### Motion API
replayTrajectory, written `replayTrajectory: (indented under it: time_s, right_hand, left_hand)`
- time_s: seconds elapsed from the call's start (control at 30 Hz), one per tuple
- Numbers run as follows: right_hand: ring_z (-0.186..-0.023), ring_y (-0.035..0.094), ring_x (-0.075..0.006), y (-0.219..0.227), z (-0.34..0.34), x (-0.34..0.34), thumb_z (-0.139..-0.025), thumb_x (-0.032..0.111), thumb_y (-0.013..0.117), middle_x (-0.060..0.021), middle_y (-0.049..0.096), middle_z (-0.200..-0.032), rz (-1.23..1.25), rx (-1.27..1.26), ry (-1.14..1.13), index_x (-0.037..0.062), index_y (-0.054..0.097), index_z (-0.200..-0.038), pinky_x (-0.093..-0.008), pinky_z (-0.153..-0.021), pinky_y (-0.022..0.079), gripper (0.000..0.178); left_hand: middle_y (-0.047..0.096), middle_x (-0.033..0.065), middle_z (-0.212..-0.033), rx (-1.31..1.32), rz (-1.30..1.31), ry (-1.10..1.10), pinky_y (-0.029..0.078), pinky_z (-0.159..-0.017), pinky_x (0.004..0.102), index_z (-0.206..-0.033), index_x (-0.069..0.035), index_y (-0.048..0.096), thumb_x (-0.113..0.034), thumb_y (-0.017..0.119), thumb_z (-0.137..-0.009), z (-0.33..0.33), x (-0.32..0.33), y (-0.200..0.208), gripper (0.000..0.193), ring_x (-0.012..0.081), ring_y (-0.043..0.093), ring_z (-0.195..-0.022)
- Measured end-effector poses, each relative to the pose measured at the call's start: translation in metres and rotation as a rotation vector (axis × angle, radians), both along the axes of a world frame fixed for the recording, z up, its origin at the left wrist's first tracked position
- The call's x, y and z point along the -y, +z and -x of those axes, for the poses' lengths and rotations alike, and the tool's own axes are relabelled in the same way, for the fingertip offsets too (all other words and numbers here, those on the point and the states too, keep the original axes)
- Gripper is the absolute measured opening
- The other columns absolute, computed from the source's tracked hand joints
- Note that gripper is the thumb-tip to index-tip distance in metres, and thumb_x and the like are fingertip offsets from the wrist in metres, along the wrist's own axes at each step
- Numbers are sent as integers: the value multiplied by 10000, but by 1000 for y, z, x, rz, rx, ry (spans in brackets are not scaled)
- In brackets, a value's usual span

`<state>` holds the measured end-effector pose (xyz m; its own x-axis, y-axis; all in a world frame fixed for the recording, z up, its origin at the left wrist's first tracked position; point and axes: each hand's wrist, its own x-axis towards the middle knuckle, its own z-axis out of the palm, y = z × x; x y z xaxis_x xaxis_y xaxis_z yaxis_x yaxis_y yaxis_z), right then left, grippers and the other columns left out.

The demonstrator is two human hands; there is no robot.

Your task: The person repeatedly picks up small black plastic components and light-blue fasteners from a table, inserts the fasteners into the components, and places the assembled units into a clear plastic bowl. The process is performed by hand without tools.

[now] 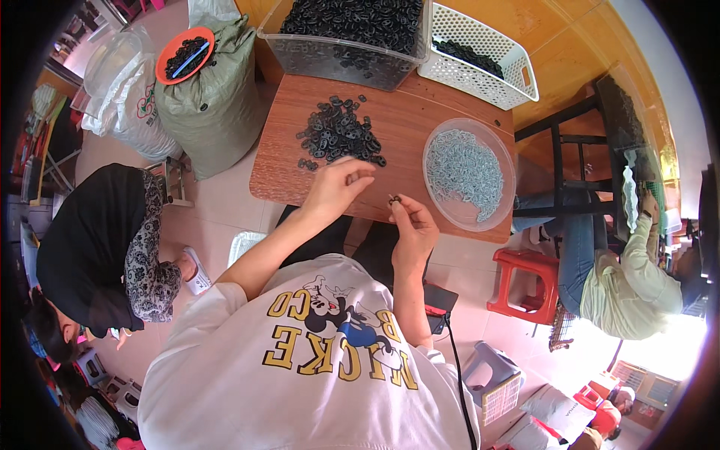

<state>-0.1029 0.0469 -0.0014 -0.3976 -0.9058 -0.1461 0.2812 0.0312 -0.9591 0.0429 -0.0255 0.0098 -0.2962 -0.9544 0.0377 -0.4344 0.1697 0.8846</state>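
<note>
On the brown wooden table (405,127) lies a loose pile of small black plastic pieces with holes (341,131). My left hand (339,186) is over the near edge of that pile, fingers bent and thumb slightly apart, with nothing visible between them. Nearer to me and to the right, my right hand (415,231) pinches a small dark piece (395,199) between thumb and forefinger. Its exact kind is too small to make out. Right of that hand stands a round clear tub (430,180) full of small silvery metal parts (465,174).
A large clear bin (337,60) of black pieces and a white perforated basket (480,79) stand at the far side. Left are a stuffed sack (214,112) and an orange bowl (162,64). A red stool (529,281) stands right. Two people sit nearby, one each side.
</note>
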Motion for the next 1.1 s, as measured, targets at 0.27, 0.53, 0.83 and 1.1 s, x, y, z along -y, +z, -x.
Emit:
replayTrajectory:
  time_s: [0.27,0.53,0.83,1.1]
  right_hand:
    - [-739,587,-100,-4,10,-9,-802,-14,627,-78,649,-862,-10,48,8,-47,622,-983,-196,-644,441,184]
    - [-740,590,-102,-9,14,6,-815,-15,612,-84,643,-861,-15,212,69,-46,616,-1004,-195,-645,449,192]
    - [-724,594,-109,5,7,26,-817,-9,614,-75,652,-867,45,293,127,-23,634,-953,-209,-677,471,138]
    - [-718,576,-97,11,0,27,-813,-21,617,-49,640,-846,61,273,117,-15,640,-946,-204,-670,455,135]
  left_hand:
    - [580,92,-903,354,657,-376,414,-797,351,-990,19,616,-21,585,-733,19,49,-21,262,258,502,-885]
    - [611,97,-932,178,670,-228,437,-799,326,-1001,9,631,-8,651,-711,7,34,-22,291,232,553,-871]
    - [615,112,-965,-1406,-840,78,529,-732,236,-1152,56,515,-64,538,-885,1,3,-17,294,162,620,-814]
    - [611,137,-1005,-1268,-770,164,540,-830,273,-1100,53,554,-13,564,-860,-3,-6,-5,249,218,621,-948]
